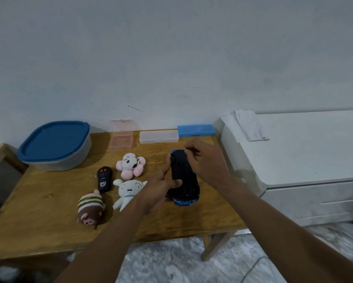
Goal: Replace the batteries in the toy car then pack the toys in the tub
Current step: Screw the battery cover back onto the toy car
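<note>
Left hand [159, 188] grips the toy car [184, 178], underside up, over the table [49, 193]; right hand [206, 160] curls its fingers round the far end.

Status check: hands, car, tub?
Left hand grips toy car, underside up. Right hand pinches its far end. Tub lidded, plush toys unpacked.

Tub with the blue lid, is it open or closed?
Closed. The blue lid sits flat on the tub, covering its whole top.
</note>
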A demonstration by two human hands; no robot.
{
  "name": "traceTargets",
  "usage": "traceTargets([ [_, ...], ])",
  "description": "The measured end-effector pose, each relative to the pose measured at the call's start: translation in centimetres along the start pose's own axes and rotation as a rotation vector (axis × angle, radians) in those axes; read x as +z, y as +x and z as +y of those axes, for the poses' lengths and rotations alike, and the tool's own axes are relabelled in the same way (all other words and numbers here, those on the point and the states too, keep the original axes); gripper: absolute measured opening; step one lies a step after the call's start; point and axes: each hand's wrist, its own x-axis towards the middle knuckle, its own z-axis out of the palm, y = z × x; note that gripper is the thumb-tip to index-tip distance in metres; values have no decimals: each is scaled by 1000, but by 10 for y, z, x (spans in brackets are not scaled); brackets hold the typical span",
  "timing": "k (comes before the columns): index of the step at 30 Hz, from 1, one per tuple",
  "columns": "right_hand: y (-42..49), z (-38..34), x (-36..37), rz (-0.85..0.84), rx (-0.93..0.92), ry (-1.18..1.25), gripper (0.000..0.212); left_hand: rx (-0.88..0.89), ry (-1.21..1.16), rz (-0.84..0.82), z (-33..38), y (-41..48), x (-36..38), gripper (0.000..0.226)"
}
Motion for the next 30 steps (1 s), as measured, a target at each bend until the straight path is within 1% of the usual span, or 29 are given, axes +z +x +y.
traceTargets([
  [2, 0, -2, -1, 13, 69, 17, 13, -7, 7, 1, -2, -1, 1, 85],
  [5, -2, -3, -4, 79, 184, 29, 15, -19, 9, -4, -3, -2, 4, 86],
  [9, -9, 4, -11, 158, 389, 140, 18, -28, -1, -14, -6, -2, 11, 87],
  [11, -14, 10, -16, 203, 461, 161, 16, -37, -10, -6, -10, -1, 15, 87],
  [13, -20, 20, -21, 208, 510, 159, 13, -51, -25, 15, -17, 2, 19, 87],
  [16, -37, 42, -28, 139, 587, 150, 9, -73, -48, 33, -29, 5, 27, 87],
  [19, -58, 67, -32, 31, 685, 59, 6, -100, -73, 30, -41, 7, 38, 87],
  [24, -89, 100, -36, -198, 872, -15, 18, -133, -130, 36, -55, 9, 53, 88],
  [27, -101, 113, -36, -255, 918, 5, 23, -140, -134, 45, -60, 10, 58, 88],
  [30, -108, 123, -33, -332, 954, 5, 23, -159, -146, 56, -65, 12, 61, 88],
])
